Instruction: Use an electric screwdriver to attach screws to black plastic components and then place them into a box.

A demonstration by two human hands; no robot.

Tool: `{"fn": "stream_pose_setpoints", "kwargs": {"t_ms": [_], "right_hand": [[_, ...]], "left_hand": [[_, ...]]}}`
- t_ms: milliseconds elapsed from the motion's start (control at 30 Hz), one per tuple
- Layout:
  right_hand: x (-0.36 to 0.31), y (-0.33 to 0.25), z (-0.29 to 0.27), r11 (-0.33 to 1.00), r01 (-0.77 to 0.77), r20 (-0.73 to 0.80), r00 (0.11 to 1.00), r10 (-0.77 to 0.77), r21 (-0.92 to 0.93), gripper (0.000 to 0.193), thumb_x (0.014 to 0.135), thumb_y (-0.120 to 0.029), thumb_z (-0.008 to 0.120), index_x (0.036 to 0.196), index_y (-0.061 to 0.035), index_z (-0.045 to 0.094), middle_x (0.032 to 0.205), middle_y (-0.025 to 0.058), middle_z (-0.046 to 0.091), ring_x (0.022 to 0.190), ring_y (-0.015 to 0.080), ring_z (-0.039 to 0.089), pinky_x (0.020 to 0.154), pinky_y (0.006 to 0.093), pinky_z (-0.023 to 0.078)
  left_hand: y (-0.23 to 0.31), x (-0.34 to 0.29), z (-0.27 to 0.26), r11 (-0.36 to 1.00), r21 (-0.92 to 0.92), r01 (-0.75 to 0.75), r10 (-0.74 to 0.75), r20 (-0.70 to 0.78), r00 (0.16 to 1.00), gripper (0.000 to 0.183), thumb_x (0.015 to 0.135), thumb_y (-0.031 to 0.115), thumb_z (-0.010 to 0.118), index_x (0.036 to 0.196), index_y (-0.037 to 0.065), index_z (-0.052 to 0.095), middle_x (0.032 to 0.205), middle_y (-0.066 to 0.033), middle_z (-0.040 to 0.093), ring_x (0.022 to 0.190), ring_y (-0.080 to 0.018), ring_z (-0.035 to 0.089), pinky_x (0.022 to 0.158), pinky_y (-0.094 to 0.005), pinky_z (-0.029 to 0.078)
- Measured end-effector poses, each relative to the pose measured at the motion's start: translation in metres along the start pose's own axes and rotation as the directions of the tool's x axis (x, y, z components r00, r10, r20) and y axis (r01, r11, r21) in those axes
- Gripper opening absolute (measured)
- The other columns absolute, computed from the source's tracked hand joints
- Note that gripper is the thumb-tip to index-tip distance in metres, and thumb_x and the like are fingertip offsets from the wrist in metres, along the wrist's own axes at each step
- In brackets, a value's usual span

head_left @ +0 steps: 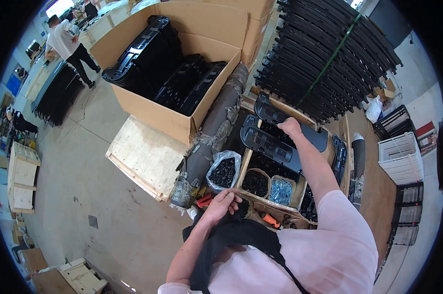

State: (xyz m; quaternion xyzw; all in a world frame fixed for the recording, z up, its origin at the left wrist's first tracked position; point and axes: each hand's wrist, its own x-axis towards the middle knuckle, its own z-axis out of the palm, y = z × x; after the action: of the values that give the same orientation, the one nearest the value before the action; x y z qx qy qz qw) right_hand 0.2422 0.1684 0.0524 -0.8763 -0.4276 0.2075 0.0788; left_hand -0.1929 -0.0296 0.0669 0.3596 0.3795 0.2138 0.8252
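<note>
My right hand (291, 126) reaches over the wooden workbench, fingers closed and pointing down between two dark plastic panels. The far panel (313, 137), slotted with a rounded end, runs under that wrist; the near panel (275, 145) lies closer to me. Whatever the right fingertips hold is hidden. My left hand (222, 203) is at the bench's front edge, fingers curled together, and I cannot make out anything in them. Beside it stand a clear plastic bag of small black parts (223, 171), a tub of black parts (256, 183) and a box of silvery screws (281, 191).
An orange-handled power tool (269, 220) sits below the bench edge. To the left are a grey wrapped roller (216, 122) and a large cardboard box (148, 109) of black plastic parts. Black slatted parts (319, 59) are stacked behind. A person (65, 41) stands far left.
</note>
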Motion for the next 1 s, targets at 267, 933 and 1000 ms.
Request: {"fn": "stream_pose_setpoints", "kwargs": {"t_ms": [267, 933, 1000], "right_hand": [[0.02, 0.038, -0.001, 0.944, -0.137, 0.191, 0.978, 0.081, 0.299, 0.024, 0.083, -0.019, 0.073, 0.092, 0.0033, 0.077, 0.092, 0.0207, 0.076, 0.081, 0.0308, 0.076, 0.071, 0.0382, 0.062], [-0.259, -0.027, 0.064, 0.269, 0.031, 0.105, 0.872, -0.478, 0.963, 0.02, 0.099, -0.005, 0.065, 0.116, 0.0006, 0.072, 0.113, 0.0084, 0.075, 0.105, 0.0137, 0.069, 0.093, 0.0298, 0.055], [-0.26, -0.016, 0.07, 0.228, 0.009, 0.095, 0.894, -0.438, 0.974, 0.02, 0.098, -0.005, 0.065, 0.117, 0.0012, 0.071, 0.114, 0.0092, 0.075, 0.105, 0.014, 0.069, 0.094, 0.0303, 0.056]], "left_hand": [[-0.002, 0.011, 0.012, 0.987, 0.161, -0.02, 0.016, 0.027, 1.0, 0.033, 0.111, 0.036, 0.048, 0.12, 0.007, 0.062, 0.082, 0.004, 0.05, 0.068, -0.0063, 0.044, 0.059, -0.0233, 0.039], [-0.007, 0.08, 0.009, 0.99, -0.094, 0.107, -0.089, 0.177, 0.98, 0.038, 0.111, 0.024, 0.052, 0.14, 0.0, 0.054, 0.128, -0.0155, 0.069, 0.111, -0.0265, 0.07, 0.094, -0.0365, 0.058], [0.017, 0.06, 0.035, 0.995, 0.013, 0.1, -0.101, 0.151, 0.983, 0.046, 0.102, 0.036, 0.069, 0.142, 0.016, 0.058, 0.121, -0.0058, 0.07, 0.108, -0.0234, 0.069, 0.091, -0.0429, 0.058]]}}
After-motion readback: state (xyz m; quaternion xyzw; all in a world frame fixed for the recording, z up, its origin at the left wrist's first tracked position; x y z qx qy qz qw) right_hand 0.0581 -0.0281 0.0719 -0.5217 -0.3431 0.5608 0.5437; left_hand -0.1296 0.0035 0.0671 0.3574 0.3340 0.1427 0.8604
